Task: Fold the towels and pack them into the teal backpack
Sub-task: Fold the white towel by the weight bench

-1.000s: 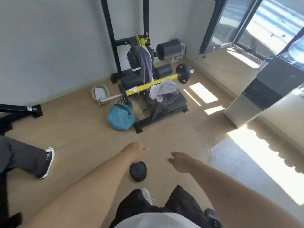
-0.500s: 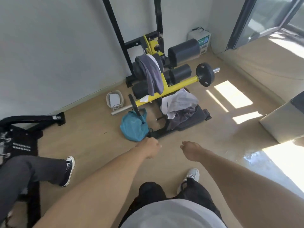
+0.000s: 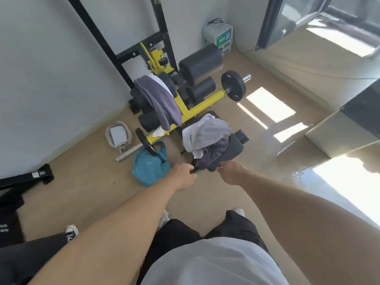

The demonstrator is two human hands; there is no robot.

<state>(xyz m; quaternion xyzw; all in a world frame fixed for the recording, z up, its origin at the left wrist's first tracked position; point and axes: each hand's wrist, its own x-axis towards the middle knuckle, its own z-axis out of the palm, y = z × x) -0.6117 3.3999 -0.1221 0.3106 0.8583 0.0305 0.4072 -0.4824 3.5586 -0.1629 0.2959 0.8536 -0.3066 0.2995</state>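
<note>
1. A white towel (image 3: 206,133) and a dark towel (image 3: 213,154) are heaped on the black seat (image 3: 233,148) of the yellow machine (image 3: 197,105), just beyond both hands. A grey towel (image 3: 158,99) is draped over the machine's rollers, farther off and to the left.
2. The backpack (image 3: 151,166) is slumped on the floor (image 3: 205,194) against the machine's near left foot, just left of the left hand (image 3: 182,176).
3. Both arms are stretched forward over the floor. The left hand is held with its fingers curled at the seat's near edge; whether anything is gripped cannot be told. The right hand (image 3: 231,171) is held knuckles up, its fingertips at the hanging edge of the dark towel; a hold on it cannot be made out.
4. Compared with half a second ago, the machine is seen larger and nearer, and the hands, then over bare floor short of it, are now at the seat's near edge.
</note>
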